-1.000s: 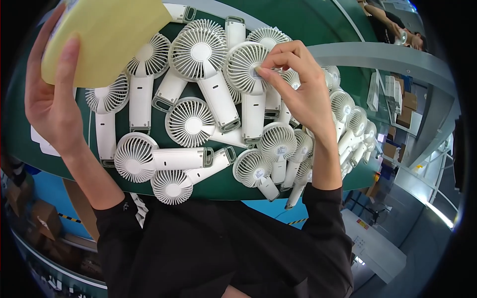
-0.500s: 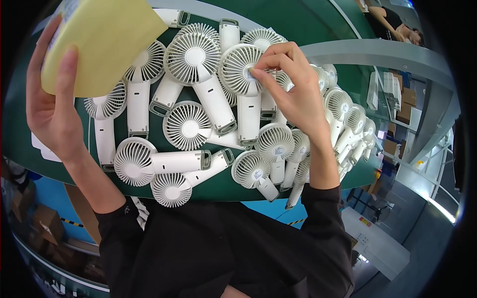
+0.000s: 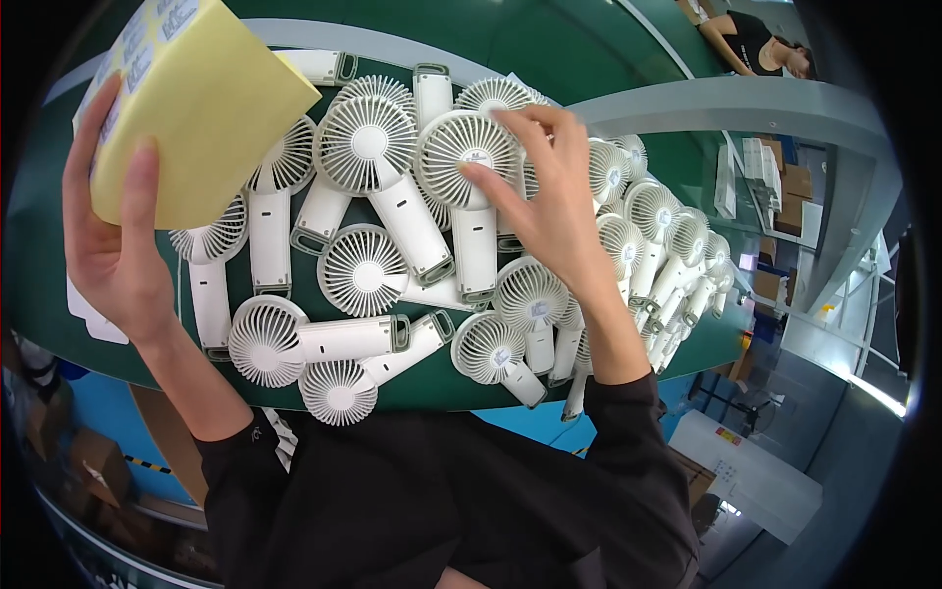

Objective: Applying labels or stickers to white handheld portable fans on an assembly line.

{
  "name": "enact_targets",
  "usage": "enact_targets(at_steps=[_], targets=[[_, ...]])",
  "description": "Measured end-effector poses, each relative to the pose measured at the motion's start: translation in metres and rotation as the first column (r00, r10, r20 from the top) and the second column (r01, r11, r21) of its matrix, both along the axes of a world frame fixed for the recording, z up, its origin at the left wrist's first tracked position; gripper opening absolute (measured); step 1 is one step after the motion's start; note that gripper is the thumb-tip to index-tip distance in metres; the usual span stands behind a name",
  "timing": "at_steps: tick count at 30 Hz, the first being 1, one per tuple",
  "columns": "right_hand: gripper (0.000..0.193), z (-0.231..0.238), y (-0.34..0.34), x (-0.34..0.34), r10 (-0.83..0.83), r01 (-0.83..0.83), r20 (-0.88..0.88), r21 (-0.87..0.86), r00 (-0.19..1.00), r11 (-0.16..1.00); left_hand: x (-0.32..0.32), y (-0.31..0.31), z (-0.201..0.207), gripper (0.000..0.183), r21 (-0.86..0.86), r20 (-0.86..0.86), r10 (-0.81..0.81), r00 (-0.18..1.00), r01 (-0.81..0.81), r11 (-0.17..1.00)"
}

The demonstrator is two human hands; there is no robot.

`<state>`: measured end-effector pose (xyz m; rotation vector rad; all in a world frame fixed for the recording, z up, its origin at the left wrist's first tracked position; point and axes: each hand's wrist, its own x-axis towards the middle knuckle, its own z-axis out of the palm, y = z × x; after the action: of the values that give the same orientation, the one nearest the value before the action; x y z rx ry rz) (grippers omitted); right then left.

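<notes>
My left hand (image 3: 126, 270) grips a bent yellow-backed label sheet (image 3: 211, 123), its fingers behind and thumb across the front. Printed white labels (image 3: 137, 69) show on the sheet's other face. My right hand (image 3: 554, 201) is over a white handheld fan (image 3: 477, 250), which lies on its back with the handle toward me. The thumb touches the fan's hub beside a small pale label (image 3: 478, 155). Its other fingers are spread near the rim, apart from the thumb. Another white fan (image 3: 368, 142) lies just left of it, overlapping others.
Several more white fans are strewn over the green table (image 3: 432, 388); a dense group (image 3: 677, 236) at the right bears hub labels. A grey curved rail (image 3: 716, 106) crosses behind. Another person (image 3: 760, 44) is at the far right. Cardboard boxes (image 3: 98, 461) stand below left.
My right thumb and fingers have spread apart from their pinch at the fan's hub, and a label now shows there. The view has shifted slightly; the left hand still holds the sheet.
</notes>
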<state>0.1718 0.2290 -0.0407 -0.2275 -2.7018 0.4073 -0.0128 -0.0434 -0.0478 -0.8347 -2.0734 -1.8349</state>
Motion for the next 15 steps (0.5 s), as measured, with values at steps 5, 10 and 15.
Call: enact_targets(at_steps=[5, 10, 15], targets=[[0.046, -0.011, 0.018, 0.009, -0.003, 0.021, 0.091, -0.201, 0.996, 0.979, 0.003, 0.008, -0.005, 0.042, 0.076, 0.040, -0.038, 0.998, 0.035, 0.996], [0.069, 0.022, -0.019, 0.002, -0.067, 0.073, 0.131, -0.043, 0.989, 0.996, 0.008, 0.007, 0.005, 0.043, 0.104, 0.017, -0.033, 0.999, 0.031, 0.994], [0.077, 0.035, -0.024, -0.005, -0.060, 0.047, 0.257, 0.057, 0.964, 0.997, 0.014, 0.000, 0.007, 0.045, 0.185, 0.085, -0.089, 0.992, 0.072, 0.980]])
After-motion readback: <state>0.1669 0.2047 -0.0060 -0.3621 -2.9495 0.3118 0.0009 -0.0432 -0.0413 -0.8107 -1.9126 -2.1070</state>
